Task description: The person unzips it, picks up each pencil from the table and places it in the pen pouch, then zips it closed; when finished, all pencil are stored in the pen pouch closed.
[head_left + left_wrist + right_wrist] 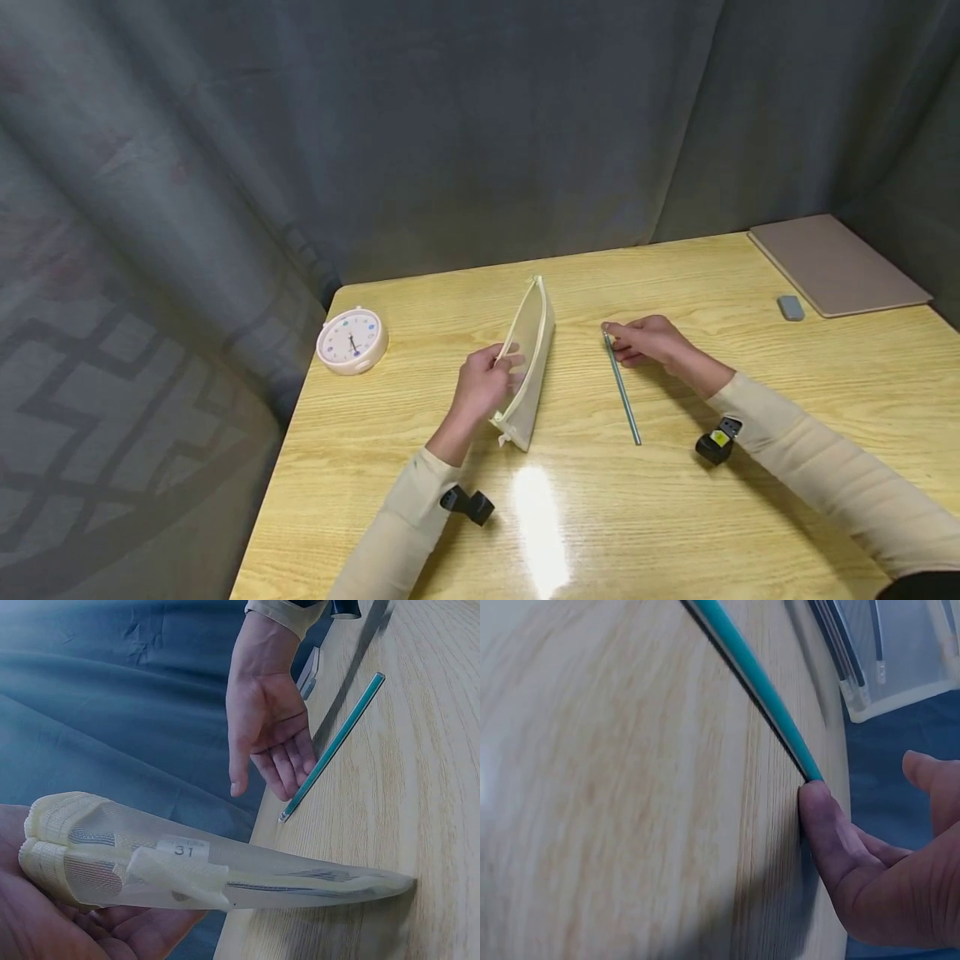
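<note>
My left hand grips the near side of a translucent zip pouch, its fingers reaching over the zipped rim of the opening. The pouch stands on its bottom edge, leaning, mouth parted. In the left wrist view, a "31" label sits on it, and several dark slim sticks show inside, also in the right wrist view. A teal pencil lies on the table to the right. At the pencil's far end is my right hand; a fingertip touches that end, with the thumb held apart from it.
A pink round clock is at the left of the wooden table. Toward the back right are a grey eraser and a brown notebook. A dark curtain hangs behind the table.
</note>
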### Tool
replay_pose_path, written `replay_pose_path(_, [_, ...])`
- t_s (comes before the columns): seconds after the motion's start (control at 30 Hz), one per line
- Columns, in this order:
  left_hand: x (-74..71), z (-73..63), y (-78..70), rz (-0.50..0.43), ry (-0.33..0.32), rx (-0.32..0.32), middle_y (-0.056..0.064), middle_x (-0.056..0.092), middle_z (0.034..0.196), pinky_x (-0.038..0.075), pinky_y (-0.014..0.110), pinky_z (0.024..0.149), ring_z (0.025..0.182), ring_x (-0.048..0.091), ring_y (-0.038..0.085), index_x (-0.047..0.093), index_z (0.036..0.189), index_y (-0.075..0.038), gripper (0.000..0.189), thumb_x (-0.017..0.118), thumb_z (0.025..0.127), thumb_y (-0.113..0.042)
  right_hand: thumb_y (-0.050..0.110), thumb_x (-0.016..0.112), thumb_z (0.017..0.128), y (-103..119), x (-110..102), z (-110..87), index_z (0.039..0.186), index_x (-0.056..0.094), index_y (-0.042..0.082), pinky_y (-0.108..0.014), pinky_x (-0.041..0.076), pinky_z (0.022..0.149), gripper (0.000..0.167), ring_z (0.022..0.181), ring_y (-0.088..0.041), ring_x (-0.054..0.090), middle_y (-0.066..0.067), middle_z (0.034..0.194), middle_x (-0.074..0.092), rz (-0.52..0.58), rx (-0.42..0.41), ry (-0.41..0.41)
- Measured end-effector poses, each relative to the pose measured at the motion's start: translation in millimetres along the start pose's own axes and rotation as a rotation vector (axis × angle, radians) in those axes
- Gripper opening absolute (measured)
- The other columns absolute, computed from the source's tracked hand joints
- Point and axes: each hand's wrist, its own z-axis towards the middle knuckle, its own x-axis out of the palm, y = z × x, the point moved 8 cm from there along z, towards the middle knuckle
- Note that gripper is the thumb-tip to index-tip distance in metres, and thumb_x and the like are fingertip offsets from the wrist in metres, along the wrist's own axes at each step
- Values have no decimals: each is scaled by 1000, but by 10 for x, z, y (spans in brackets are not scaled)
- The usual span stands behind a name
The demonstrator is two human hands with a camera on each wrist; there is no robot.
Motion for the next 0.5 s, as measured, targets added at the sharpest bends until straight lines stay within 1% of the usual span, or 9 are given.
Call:
replay_pose_path(0.07, [-1,3,3,0,4,3,20,73,123,64,38,82,102,75,35,64,134,4,35,48,105,-6,41,53,107,-5,4,7,141,43,-23,-28,63,82,74,86,-9,72,-40,135,56,1,15,5])
replay_pose_path(0.13, [-2,1,4,-3,8,6,21,72,123,64,39,82,103,75,35,64,135,4,35,48,105,-6,40,55,106,-3,2,18,140,45,-23,-28,63,80,73,84,-8,72,-38,132,59,-11,17,5])
replay_pose_path(0.2, [-4,-3,3,-7,10,6,21,72,124,64,38,82,103,74,35,64,135,4,35,48,105,-6,38,59,105,-4,2,34,137,49,-23,-28,63,78,69,82,-8,72,-34,123,65,-28,14,3])
replay_pose_path(0.3, [-6,-11,7,-14,9,-2,21,72,124,64,36,81,103,75,35,64,135,4,35,48,105,-6,32,67,102,-16,-4,58,130,57,-20,-27,63,74,60,77,-8,71,-21,105,74,-80,4,-7])
replay_pose_path(0.37, [-5,-13,14,-19,9,-7,21,72,124,64,35,80,102,75,35,64,135,4,35,47,105,-5,26,72,98,-25,-6,67,128,60,-19,-27,63,72,55,75,-8,71,-12,95,76,-119,-6,-20])
replay_pose_path(0.43, [-5,-11,23,-26,9,-10,22,72,124,64,33,79,102,75,35,64,134,4,36,47,105,-4,19,76,94,-20,-6,62,127,61,-18,-27,63,71,52,73,-9,72,-9,89,76,-155,-21,-32])
replay_pose_path(0.5, [-6,-8,26,-29,8,-7,22,72,123,63,31,77,101,75,35,64,134,4,36,47,104,-4,14,78,91,-3,-3,47,126,61,-18,-29,63,70,51,72,-11,72,-10,87,76,-193,-43,-43])
